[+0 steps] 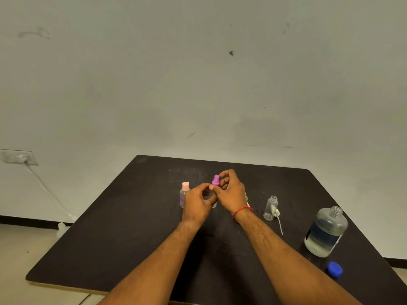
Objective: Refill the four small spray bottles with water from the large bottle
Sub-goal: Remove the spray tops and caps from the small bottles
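You hold the purple-topped spray bottle upright near the middle of the desk, a little toward the far edge. Your left hand curls round its clear body, probably to stop it turning. Your right hand pinches the purple spray top at its collar between thumb and curled fingers. That looks like a twisting grip, though whether the top is coming off or going on cannot be told.

The pink-capped bottle stands just left of your left hand, closed. A fourth small bottle seems to sit behind your right wrist, mostly hidden. Toward the right edge the uncapped small bottle stands open, with its sprayer head and tube lying against its base, likely set aside so water can go in.

The large bottle waits near the right edge, open and partly full. Its blue cap lies by the near right corner, out of your pouring path.
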